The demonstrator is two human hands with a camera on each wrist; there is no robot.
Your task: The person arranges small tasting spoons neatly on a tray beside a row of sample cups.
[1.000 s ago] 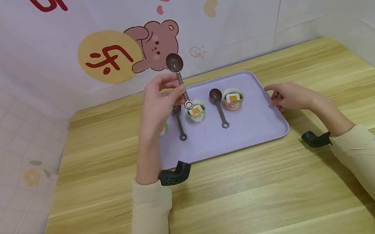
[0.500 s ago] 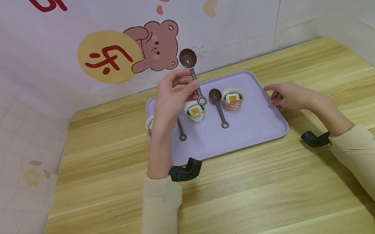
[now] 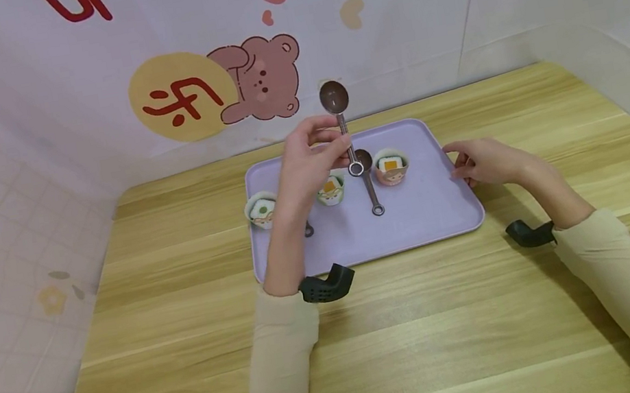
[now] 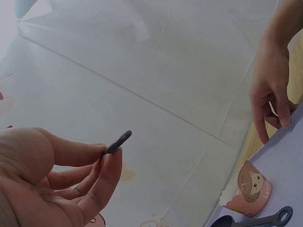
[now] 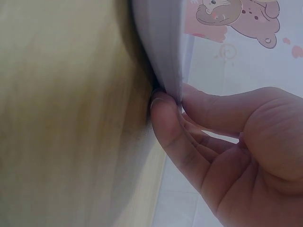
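My left hand [image 3: 312, 162] pinches the handle of a dark brown measuring spoon [image 3: 334, 97], held up over the back of the lilac tray [image 3: 420, 227] with its bowl upward. In the left wrist view only the handle's end [image 4: 118, 142] shows between thumb and fingers. My right hand [image 3: 487, 161] pinches the tray's right rim, thumb on one side and a finger on the other in the right wrist view. On the tray, a second measuring spoon [image 3: 374, 197] lies beside a pink paper cup [image 3: 394, 175] with a white-and-orange piece. A third spoon [image 3: 309, 229] is mostly hidden by my left arm.
A green paper cup [image 3: 331, 192] with a white-and-orange piece stands mid-tray. Another paper cup [image 3: 262, 211] with a white piece and green dot stands at its left edge. The wooden table [image 3: 435, 315] meets a printed wall cloth [image 3: 412, 69] behind the tray.
My left hand has moved right with the measuring spoon, from above the middle cup to near the second spoon. The left cup has come into view. My right hand stays on the tray rim.
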